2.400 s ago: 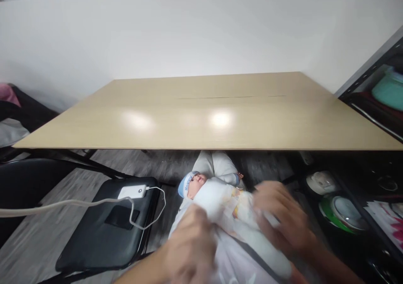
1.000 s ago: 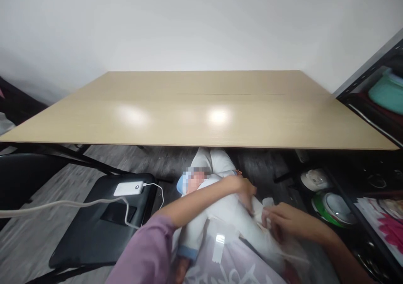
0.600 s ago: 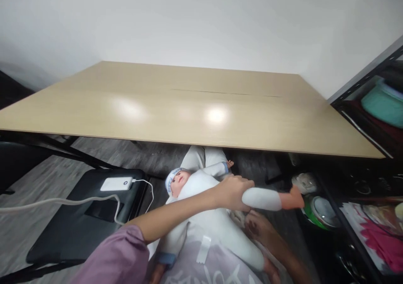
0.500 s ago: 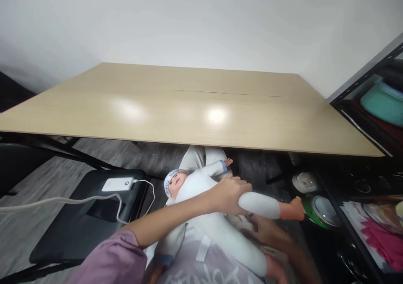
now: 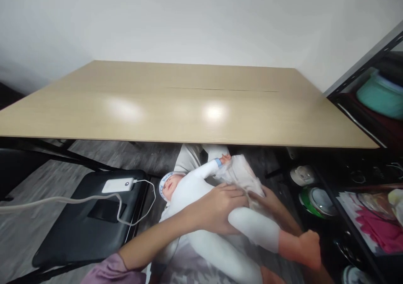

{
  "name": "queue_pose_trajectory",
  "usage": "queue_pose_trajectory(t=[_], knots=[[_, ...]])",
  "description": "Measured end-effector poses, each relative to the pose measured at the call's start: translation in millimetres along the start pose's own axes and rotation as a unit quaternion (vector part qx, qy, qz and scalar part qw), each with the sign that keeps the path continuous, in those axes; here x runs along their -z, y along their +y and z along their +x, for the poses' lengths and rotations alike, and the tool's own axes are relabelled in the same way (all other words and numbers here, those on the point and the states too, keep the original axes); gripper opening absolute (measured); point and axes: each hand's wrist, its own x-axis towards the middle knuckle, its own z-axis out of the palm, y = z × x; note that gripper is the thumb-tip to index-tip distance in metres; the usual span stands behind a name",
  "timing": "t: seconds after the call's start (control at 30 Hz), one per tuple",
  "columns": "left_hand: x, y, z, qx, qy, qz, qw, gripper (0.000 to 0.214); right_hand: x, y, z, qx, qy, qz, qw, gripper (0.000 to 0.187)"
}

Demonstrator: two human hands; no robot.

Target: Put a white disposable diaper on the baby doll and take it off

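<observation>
A baby doll [image 5: 192, 196] in a white suit and a printed white cap lies on its back across my lap, head to the left and bare feet to the right. My left hand [image 5: 223, 206] is wrapped over the doll's hip and upper leg, fingers curled toward its far side. Beyond that leg, my right hand [image 5: 266, 200] grips a crumpled whitish cloth [image 5: 241, 173], partly see-through, which spreads up beside the doll's raised hand. The raised leg partly covers my right forearm. What kind of cloth it is, I cannot tell.
A wooden table [image 5: 176, 116] stands ahead, its front edge just above my knees. At left, a black chair [image 5: 78, 229] carries a white power bank [image 5: 118, 185] with a cable and a dark phone [image 5: 107, 209]. A black shelf unit [image 5: 333, 221] with containers and pink cloth borders the right side.
The whitish cloth has come up into view past the doll's leg, with my right hand raised. My left hand has shifted slightly left and down along the doll, and the doll's near leg has swung lower.
</observation>
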Motion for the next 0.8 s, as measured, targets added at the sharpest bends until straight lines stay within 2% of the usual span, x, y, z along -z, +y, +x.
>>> queue_pose_trajectory(t=[0.03, 0.17, 0.27, 0.37, 0.47, 0.7, 0.77, 0.8], knots=[[-3.9, 1.6, -1.3, 0.003, -0.010, 0.006, 1.000, 0.036, -15.1, -5.5, 13.3, 0.005, -0.018, 0.012, 1.000, 0.055], [-21.8, 2.9, -5.2, 0.022, -0.060, 0.043, 0.997, 0.035, -79.0, -28.9, 74.1, 0.028, 0.033, 0.077, 0.996, 0.052], [-31.2, -0.4, -8.2, 0.016, -0.078, 0.070, 0.994, 0.040, -103.8, -32.6, 107.9, 0.038, 0.065, 0.075, 0.994, 0.047], [-35.1, -3.8, -9.3, 0.003, -0.072, 0.091, 0.993, 0.042, -104.8, -22.6, 123.1, 0.042, 0.086, 0.070, 0.993, 0.043], [-36.2, -5.3, -7.3, -0.007, -0.070, 0.099, 0.993, 0.043, -97.5, -8.0, 128.6, 0.039, 0.112, 0.067, 0.991, 0.046], [-37.9, -4.2, -2.1, 0.017, -0.087, 0.116, 0.989, 0.043, -76.8, 17.4, 125.1, 0.065, 0.189, 0.064, 0.978, 0.081], [-38.1, -4.6, -2.6, 0.015, -0.088, 0.117, 0.989, 0.043, -67.6, 15.7, 113.2, 0.107, 0.207, 0.058, 0.971, 0.082], [-38.2, -5.0, -3.0, 0.007, -0.088, 0.118, 0.989, 0.043, -63.0, 11.5, 105.5, 0.149, 0.207, 0.044, 0.966, 0.079]])
